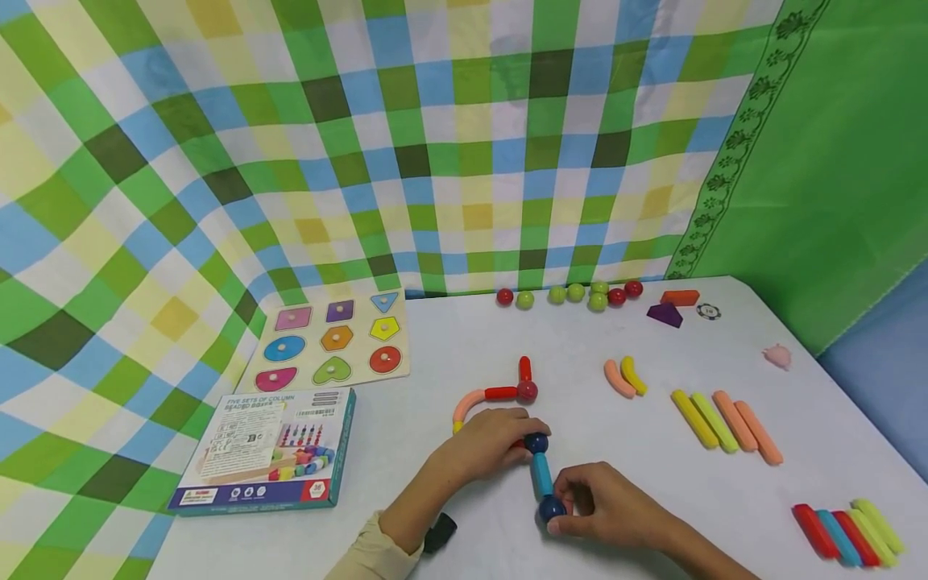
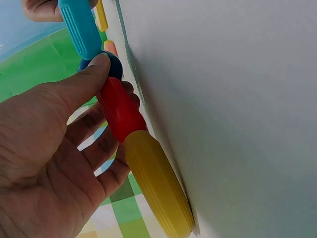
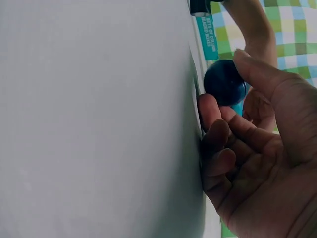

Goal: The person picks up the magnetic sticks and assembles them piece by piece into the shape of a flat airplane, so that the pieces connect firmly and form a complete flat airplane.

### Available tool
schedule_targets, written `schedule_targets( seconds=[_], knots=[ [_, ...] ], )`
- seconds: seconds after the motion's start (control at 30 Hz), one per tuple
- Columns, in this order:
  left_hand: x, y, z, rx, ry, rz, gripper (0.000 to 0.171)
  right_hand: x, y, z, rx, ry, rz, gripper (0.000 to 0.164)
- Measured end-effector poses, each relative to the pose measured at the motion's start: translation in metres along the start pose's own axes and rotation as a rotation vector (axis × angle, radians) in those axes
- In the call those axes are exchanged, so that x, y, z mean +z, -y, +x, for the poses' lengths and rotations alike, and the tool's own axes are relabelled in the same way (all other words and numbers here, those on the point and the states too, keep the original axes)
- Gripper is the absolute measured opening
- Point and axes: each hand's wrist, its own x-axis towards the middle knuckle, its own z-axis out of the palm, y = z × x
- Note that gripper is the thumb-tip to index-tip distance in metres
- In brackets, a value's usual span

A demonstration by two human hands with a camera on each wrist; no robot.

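My left hand [image 1: 484, 445] pinches a dark blue ball [image 1: 536, 443], its thumb pressed on the ball in the left wrist view. A red stick [image 2: 120, 110] runs from that ball into a yellow curved piece [image 2: 159, 186]. The far part of this chain shows a pink curved piece [image 1: 467, 404], a red stick [image 1: 500, 393], a red ball [image 1: 527, 391] and another red stick pointing away. A light blue stick [image 1: 542, 475] joins the two dark blue balls. With thumb and fingers, my right hand [image 1: 616, 506] grips the nearer dark blue ball [image 3: 225, 83].
At left lie a shape puzzle board [image 1: 395, 354] and a boxed bead set [image 1: 261, 451]. Red and green balls [image 1: 557, 295] line the back. Loose curved pieces [image 1: 619, 379] and straight sticks [image 1: 725, 423] lie at right, with more sticks [image 1: 848, 535] near the front right.
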Motion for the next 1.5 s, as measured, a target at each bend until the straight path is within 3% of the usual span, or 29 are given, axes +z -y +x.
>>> schedule_targets(
  seconds=[0.33, 0.6, 0.73, 0.9, 1.1, 1.2, 1.33, 1.5],
  knots=[
    [-0.002, 0.001, 0.002, -0.013, -0.005, 0.043, 0.038, 0.005, 0.003, 0.001, -0.012, -0.058, -0.011, 0.025],
    [-0.003, 0.001, 0.001, -0.036, 0.01, 0.051, 0.038, 0.013, 0.008, 0.008, -0.002, -0.103, -0.196, 0.034],
    [-0.003, 0.0, 0.001, -0.043, 0.029, 0.04, 0.038, 0.01, 0.011, 0.009, 0.024, -0.095, -0.22, 0.034],
    [-0.002, -0.001, 0.002, -0.038, 0.035, 0.044, 0.04, -0.018, 0.005, 0.008, 0.042, -0.168, -0.166, 0.028],
    [-0.001, -0.001, 0.001, -0.044, 0.043, 0.048, 0.04, -0.074, -0.025, 0.016, 0.076, -0.492, -0.226, 0.028],
    [0.0, -0.001, 0.001, -0.046, 0.051, 0.049, 0.042, -0.099, -0.039, 0.019, 0.108, -0.604, -0.292, 0.028],
    [0.0, 0.0, 0.001, -0.048, 0.055, 0.051, 0.043, -0.117, -0.05, 0.026, 0.17, -0.609, -0.359, 0.032],
    [-0.001, -0.002, 0.001, -0.021, 0.04, 0.079, 0.048, -0.122, -0.053, 0.035, 0.229, -0.572, -0.401, 0.039]
  ],
)
